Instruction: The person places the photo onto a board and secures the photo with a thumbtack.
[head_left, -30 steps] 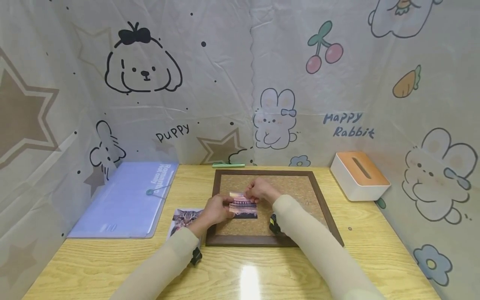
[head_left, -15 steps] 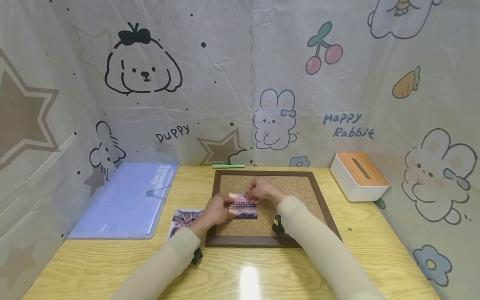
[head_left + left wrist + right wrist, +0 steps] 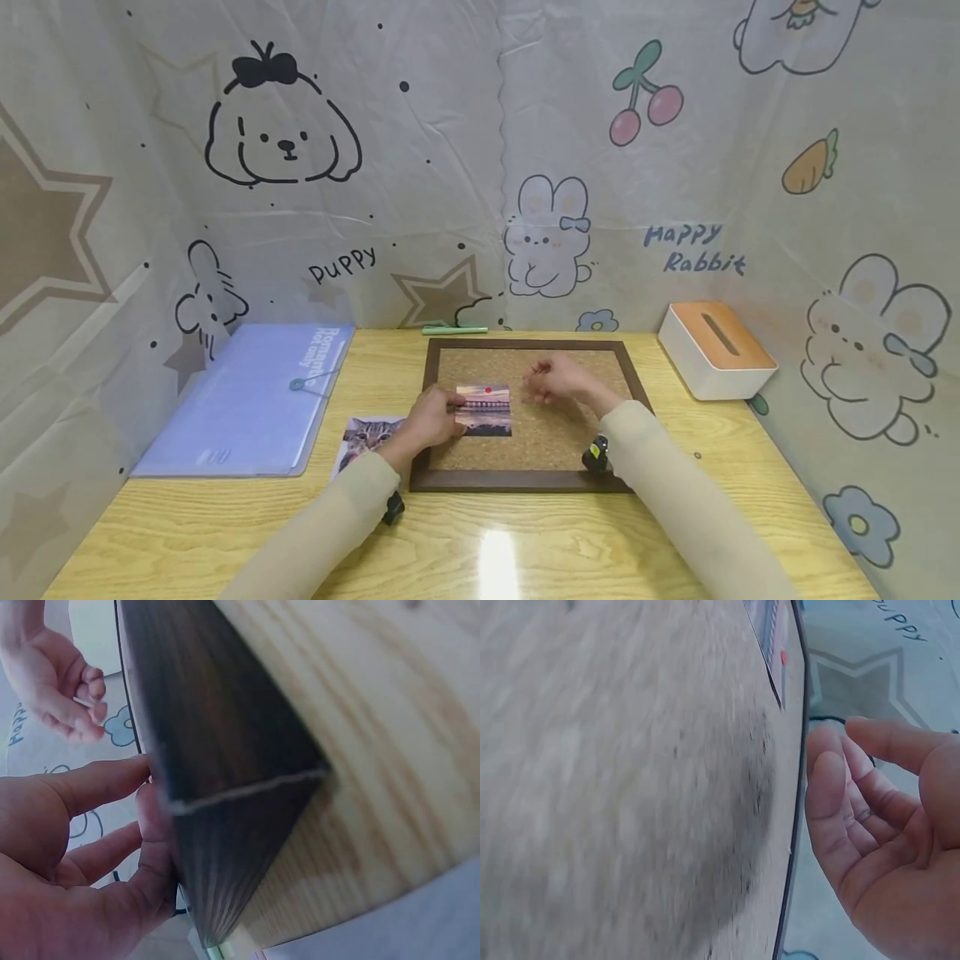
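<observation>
A photo of a pier at sunset (image 3: 483, 412) lies on the framed cork board (image 3: 487, 458), left of its middle. A red pushpin (image 3: 488, 389) sits at the photo's top edge; in the right wrist view, the red pin head (image 3: 783, 658) also shows on the photo. My left hand (image 3: 433, 418) presses the photo's left edge with its fingertips. Over the cork, right of the photo, is my right hand (image 3: 562, 382), apart from it. Nothing shows between the right hand's loosely bent fingers (image 3: 829, 784).
A cat photo (image 3: 367, 437) lies left of the board, partly under the left forearm. Farther left is a blue document folder (image 3: 240, 408). A green pen (image 3: 454, 331) lies behind the board. At the back right stands a tissue box (image 3: 720, 354).
My right hand has left the photo's top edge and moved right, leaving the red pushpin in view there. My left hand stays at the photo's left edge.
</observation>
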The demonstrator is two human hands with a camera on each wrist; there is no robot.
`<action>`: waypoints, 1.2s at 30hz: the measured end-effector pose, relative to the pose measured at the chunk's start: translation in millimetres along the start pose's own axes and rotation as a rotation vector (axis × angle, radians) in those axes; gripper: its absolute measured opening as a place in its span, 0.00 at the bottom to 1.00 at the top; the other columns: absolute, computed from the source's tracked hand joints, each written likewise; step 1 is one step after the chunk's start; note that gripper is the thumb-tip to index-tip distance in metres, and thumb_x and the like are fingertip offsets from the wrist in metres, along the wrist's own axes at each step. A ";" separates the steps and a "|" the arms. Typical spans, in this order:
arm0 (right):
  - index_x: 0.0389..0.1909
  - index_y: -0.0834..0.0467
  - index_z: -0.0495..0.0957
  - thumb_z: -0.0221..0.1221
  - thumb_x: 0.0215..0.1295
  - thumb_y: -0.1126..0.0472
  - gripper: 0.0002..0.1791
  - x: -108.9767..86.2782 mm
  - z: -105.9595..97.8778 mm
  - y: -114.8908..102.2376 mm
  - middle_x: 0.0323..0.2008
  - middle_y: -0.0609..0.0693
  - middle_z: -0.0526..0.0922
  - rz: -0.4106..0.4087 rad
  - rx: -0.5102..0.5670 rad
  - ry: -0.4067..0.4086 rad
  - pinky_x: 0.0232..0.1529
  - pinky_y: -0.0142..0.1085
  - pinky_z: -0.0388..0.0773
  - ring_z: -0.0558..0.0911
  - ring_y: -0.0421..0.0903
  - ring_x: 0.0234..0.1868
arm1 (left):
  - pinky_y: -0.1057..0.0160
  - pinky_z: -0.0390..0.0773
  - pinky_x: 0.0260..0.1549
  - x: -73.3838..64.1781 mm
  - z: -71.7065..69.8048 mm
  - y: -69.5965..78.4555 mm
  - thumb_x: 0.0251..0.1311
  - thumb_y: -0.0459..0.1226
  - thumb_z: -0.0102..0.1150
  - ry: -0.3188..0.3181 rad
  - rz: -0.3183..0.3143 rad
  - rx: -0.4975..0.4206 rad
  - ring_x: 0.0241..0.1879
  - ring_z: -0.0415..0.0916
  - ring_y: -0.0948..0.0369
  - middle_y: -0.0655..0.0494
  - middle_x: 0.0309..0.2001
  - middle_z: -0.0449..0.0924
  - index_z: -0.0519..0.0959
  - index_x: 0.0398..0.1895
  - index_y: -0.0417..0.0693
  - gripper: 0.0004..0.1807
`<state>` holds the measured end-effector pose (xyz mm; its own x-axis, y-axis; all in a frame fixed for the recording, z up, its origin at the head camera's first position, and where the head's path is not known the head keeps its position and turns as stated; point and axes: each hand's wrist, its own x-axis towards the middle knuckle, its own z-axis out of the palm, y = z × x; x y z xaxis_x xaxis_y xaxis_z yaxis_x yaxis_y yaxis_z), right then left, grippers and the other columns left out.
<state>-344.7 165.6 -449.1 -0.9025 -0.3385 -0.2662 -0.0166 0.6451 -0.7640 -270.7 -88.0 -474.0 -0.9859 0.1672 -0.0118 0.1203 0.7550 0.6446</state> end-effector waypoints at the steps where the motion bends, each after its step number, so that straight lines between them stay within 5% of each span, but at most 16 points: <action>1: 0.46 0.63 0.80 0.56 0.70 0.64 0.09 -2.5 -2.6 2.6 0.32 0.54 0.82 -0.004 -0.006 0.008 0.31 0.35 0.81 0.81 0.45 0.30 | 0.47 0.70 0.67 0.1 -0.1 -0.6 0.49 0.29 0.74 0.003 0.003 0.000 0.62 0.72 0.44 0.41 0.57 0.78 0.84 0.52 0.38 0.23; 7: 0.49 0.61 0.80 0.58 0.71 0.60 0.11 -18.3 -19.4 16.0 0.40 0.54 0.84 -0.033 -0.012 0.043 0.37 0.37 0.84 0.84 0.46 0.37 | 0.47 0.73 0.63 -0.7 -3.1 -5.8 0.52 0.31 0.72 0.004 0.005 -0.054 0.61 0.74 0.43 0.40 0.58 0.77 0.82 0.54 0.38 0.23; 15: 0.51 0.66 0.79 0.56 0.71 0.62 0.13 -41.1 -39.0 29.3 0.43 0.57 0.85 -0.118 -0.005 0.072 0.39 0.41 0.84 0.85 0.46 0.40 | 0.62 0.85 0.39 -7.8 -17.6 -11.7 0.61 0.31 0.63 -0.046 -0.058 -0.328 0.44 0.83 0.56 0.42 0.54 0.81 0.76 0.63 0.38 0.25; 24: 0.54 0.66 0.78 0.58 0.71 0.59 0.18 -66.1 -53.5 39.6 0.46 0.58 0.85 -0.142 -0.018 0.099 0.43 0.47 0.85 0.85 0.54 0.45 | 0.56 0.83 0.46 -20.3 -40.4 -19.0 0.64 0.36 0.62 -0.011 -0.077 -0.446 0.53 0.79 0.51 0.44 0.58 0.78 0.77 0.64 0.47 0.23; 36: 0.56 0.66 0.76 0.57 0.73 0.56 0.20 -95.6 -75.8 59.8 0.51 0.66 0.83 -0.126 -0.002 0.122 0.44 0.49 0.84 0.85 0.55 0.44 | 0.49 0.82 0.54 -45.7 -66.7 -32.8 0.66 0.42 0.62 0.034 -0.123 -0.467 0.58 0.78 0.48 0.44 0.63 0.76 0.73 0.67 0.47 0.27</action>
<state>-292.0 288.5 -424.8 -0.9387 -0.3314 -0.0953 -0.1334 0.6039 -0.7858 -237.3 -162.7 -443.6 -0.9937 0.0678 -0.0891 -0.0546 0.4009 0.9145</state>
